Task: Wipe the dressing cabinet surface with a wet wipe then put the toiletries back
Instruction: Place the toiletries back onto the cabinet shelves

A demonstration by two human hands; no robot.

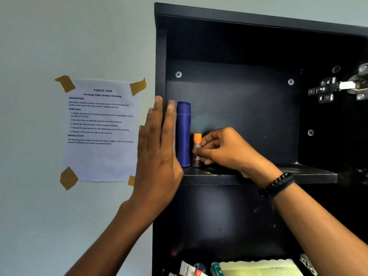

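Observation:
A black wall cabinet (239, 22) stands open with a dark shelf (288, 176) across its middle. On the shelf's left end a tall blue bottle (183, 134) stands upright. Right beside it is a small clear vial with an orange cap (197, 148), which my right hand (221, 150) pinches with curled fingers at the shelf. My left hand (157, 148) is flat with straight fingers, pressed against the cabinet's left side panel next to the blue bottle.
A task sheet (101, 130) is taped to the pale wall left of the cabinet. A metal door hinge (334, 88) sits at the upper right. Below the shelf lie a yellow-green cloth (258, 267), a green tube (216, 268) and a red-white packet (189, 269).

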